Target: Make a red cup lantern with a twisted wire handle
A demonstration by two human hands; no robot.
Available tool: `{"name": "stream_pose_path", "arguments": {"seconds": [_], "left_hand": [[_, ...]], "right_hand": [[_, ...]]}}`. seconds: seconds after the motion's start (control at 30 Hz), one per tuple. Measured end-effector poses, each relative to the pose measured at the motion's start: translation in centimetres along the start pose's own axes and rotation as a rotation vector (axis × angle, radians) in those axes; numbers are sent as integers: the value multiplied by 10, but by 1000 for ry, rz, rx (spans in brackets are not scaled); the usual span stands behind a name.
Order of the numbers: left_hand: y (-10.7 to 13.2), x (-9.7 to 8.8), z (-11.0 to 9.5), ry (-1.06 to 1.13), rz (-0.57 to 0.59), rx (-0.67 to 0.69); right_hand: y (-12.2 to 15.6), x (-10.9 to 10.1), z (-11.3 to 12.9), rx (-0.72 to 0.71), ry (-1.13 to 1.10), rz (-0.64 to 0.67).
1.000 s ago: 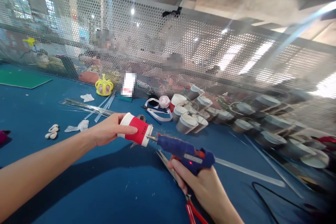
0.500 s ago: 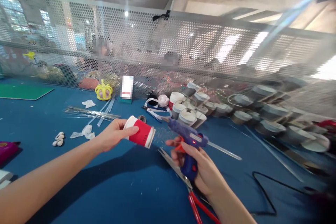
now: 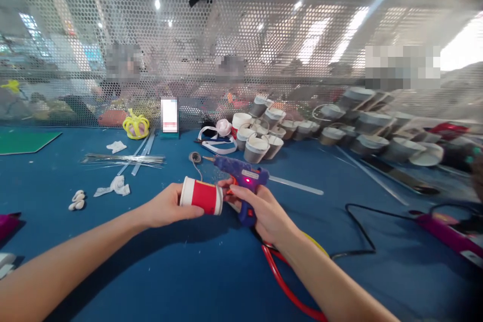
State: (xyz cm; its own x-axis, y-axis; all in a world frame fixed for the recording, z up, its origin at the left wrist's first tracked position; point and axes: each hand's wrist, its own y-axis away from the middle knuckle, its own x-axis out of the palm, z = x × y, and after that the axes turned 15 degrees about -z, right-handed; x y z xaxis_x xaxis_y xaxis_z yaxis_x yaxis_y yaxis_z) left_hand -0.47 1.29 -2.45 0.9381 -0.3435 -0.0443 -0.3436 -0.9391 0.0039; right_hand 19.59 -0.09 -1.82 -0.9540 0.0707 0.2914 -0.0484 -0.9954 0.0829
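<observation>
My left hand (image 3: 168,206) is closed round a red and white paper cup (image 3: 204,197), which lies on its side in the air above the blue table. Just to its right, my right hand (image 3: 260,206) grips a blue hot glue gun (image 3: 241,168) by the handle, fingers at its orange trigger. A small red light glows on the gun's body, and a clear glue stick (image 3: 296,184) sticks out of the rear. The nozzle points left, above and apart from the cup. Beneath my right forearm lie red-handled scissors (image 3: 277,271), their blades mostly hidden.
Grey buckets (image 3: 256,148) stand in a cluster behind, with more to the right. Metal wires (image 3: 124,160), a yellow crown-like piece (image 3: 136,126) and a phone (image 3: 169,115) lie left of centre. A black cord (image 3: 362,231) runs to a purple power strip (image 3: 449,236). A perforated screen (image 3: 264,40) borders the table.
The cup has turned from tilted to nearly level. The glue gun has moved left, closer to the cup, and its nozzle now reaches above it. The camera view has shifted right.
</observation>
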Motion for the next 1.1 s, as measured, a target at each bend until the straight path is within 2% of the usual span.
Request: {"name": "stream_pose_path", "arguments": {"seconds": [0.13, 0.27, 0.57, 0.7, 0.87, 1.1], "left_hand": [[-2, 6, 2, 186, -146, -129], [-4, 8, 6, 212, -258, -113], [-4, 5, 3, 34, -168, -98], [-3, 9, 3, 46, -221, -109], [-3, 14, 7, 76, -309, -108], [-4, 13, 10, 131, -317, -135]], "right_hand": [[5, 4, -1, -45, 43, 33], [9, 8, 0, -69, 90, 47], [7, 9, 1, -80, 230, 69], [9, 11, 0, -75, 238, 90], [12, 12, -1, -38, 255, 40], [12, 11, -3, 20, 198, 82]]}}
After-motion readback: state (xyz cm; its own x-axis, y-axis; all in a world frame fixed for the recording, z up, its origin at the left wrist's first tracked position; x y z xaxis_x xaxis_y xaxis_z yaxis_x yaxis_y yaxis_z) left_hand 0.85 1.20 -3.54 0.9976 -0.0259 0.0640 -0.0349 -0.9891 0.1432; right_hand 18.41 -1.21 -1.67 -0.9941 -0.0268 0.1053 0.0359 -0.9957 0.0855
